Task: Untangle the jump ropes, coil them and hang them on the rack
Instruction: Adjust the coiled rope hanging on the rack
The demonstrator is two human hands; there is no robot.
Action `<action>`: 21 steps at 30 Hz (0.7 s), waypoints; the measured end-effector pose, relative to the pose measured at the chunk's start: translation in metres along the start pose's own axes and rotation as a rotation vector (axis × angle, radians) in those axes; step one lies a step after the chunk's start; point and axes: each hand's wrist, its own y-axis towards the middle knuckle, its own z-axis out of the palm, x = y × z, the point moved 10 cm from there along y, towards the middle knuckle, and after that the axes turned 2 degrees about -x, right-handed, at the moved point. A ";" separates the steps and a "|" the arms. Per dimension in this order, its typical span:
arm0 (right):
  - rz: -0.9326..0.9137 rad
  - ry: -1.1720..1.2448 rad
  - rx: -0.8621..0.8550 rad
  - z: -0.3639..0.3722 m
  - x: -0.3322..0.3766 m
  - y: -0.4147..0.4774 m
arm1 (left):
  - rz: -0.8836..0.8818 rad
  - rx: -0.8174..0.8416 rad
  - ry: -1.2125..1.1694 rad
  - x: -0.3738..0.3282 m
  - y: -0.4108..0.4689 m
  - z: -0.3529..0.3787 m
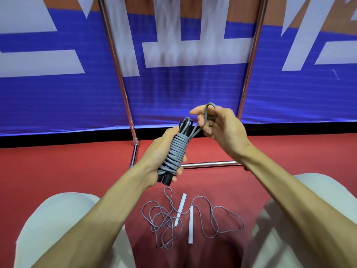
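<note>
A grey jump rope with black handles (pixel 176 149) is wound in tight turns around its two handles. My left hand (pixel 164 157) grips this bundle from the left, tilted upright. My right hand (pixel 218 124) pinches the rope's last free loop just above and right of the bundle. A second, thin grey rope with white handles (pixel 190 219) lies loose and tangled on the red floor between my knees. The chrome rack (pixel 208 163) stands just behind my hands, with two slanted uprights and a low crossbar.
A blue banner with white letters (pixel 77 97) hangs behind the rack. My knees in light trousers (pixel 58 219) frame the loose rope on both sides. Red floor (pixel 67 161) spreads to the left of the rack's foot.
</note>
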 end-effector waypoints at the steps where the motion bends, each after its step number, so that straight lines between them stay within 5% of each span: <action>1: 0.004 -0.017 -0.004 -0.001 -0.002 0.001 | -0.005 -0.003 -0.027 0.001 0.000 -0.001; 12: -0.162 -0.636 -0.131 -0.014 0.002 -0.013 | -0.043 -0.097 -0.107 0.014 0.007 -0.007; 21: -0.261 -0.690 -0.193 -0.013 0.013 -0.018 | 0.042 -0.065 -0.098 0.002 0.004 -0.006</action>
